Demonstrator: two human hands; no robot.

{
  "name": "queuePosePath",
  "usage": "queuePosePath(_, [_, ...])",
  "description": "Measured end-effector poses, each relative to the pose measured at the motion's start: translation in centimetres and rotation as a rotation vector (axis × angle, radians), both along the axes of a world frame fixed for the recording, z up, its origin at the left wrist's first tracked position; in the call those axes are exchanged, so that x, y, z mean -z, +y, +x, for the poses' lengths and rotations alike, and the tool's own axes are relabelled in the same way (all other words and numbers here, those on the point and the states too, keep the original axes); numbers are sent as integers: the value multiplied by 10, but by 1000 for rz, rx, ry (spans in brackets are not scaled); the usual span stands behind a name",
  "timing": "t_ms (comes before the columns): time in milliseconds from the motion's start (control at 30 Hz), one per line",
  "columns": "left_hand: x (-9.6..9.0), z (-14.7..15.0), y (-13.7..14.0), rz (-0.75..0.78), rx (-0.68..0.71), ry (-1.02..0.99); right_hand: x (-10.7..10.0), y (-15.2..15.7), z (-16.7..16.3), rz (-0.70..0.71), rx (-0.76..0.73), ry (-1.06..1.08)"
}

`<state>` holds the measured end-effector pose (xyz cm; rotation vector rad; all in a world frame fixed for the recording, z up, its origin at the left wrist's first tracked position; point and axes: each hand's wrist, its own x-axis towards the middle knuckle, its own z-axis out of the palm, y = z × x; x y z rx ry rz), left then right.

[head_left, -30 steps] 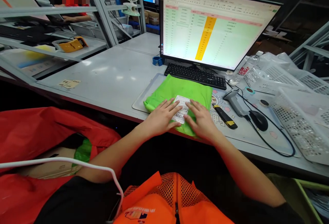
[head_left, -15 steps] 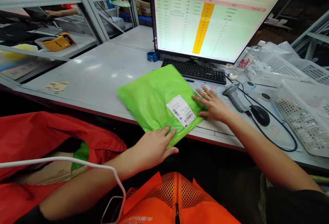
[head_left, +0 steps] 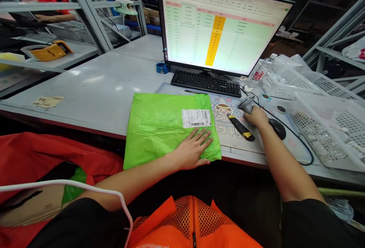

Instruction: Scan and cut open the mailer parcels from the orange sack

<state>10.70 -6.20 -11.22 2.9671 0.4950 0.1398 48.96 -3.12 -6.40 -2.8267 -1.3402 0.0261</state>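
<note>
We rested the left hand [head_left: 194,149] palm down on the green parcel [head_left: 154,126], fingers spread and extended, gripping nothing. The parcel lay flat on the table [head_left: 94,103], its right part over the printed mat [head_left: 224,141] and its near left corner projecting beyond the front edge. A white label [head_left: 196,118] was fixed on the right part of the parcel's upper face, just beyond our fingertips. We had the right hand [head_left: 258,117] closed around the handle of the grey scanner [head_left: 245,104], with the scanner head pointing away from us. Between parcel and scanner, apart from both, we noted a black and yellow knife [head_left: 241,128] lying on the mat. The black mouse [head_left: 277,128] was positioned just right of our right wrist. Beyond the parcel we had a pen [head_left: 194,92], then the keyboard [head_left: 205,83] below the monitor [head_left: 222,27], which displayed a spreadsheet. A white perforated basket [head_left: 325,126] stood at the right.
</note>
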Motion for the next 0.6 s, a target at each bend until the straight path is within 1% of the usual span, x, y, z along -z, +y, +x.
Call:
queuePosePath(67, [2, -4, 1, 3, 10, -14, 1, 8, -9, 23, 22, -3])
queuePosePath(100, [2, -5, 2, 8, 12, -21, -2, 11, -13, 33, 36, 1])
queuePosePath(167, [2, -6, 4, 14, 14, -34, -15, 14, -22, 64, 34, 5])
queuePosePath(200, [2, -7, 4, 16, 16, -41, -26, 12, -27, 90, 3, 8])
queuePosePath(233, [3, -7, 4, 18, 16, -48, -38, 7, -32, 118, -54, 28])
queuePosePath(300, [5, -8, 4, 23, 16, -63, -67, -9, -45, 151, -219, 140])
queuePosePath(367, [8, -8, 4, 25, 15, -77, -95, -31, -63, 119, -408, 304])
queuePosePath(433, [9, -8, 4, 18, 14, -87, -117, -52, -84, 76, -581, 388])
queuePosePath(500, [9, -8, 3, 3, 12, -95, -130, -65, -102, 40, -699, 359])
queuePosePath(533, [9, -7, 3, -7, 9, -97, -132, -68, -108, 24, -732, 331])
queuePosePath(600, [7, -8, 4, -31, 9, -97, -131, -66, -112, 14, -761, 295])
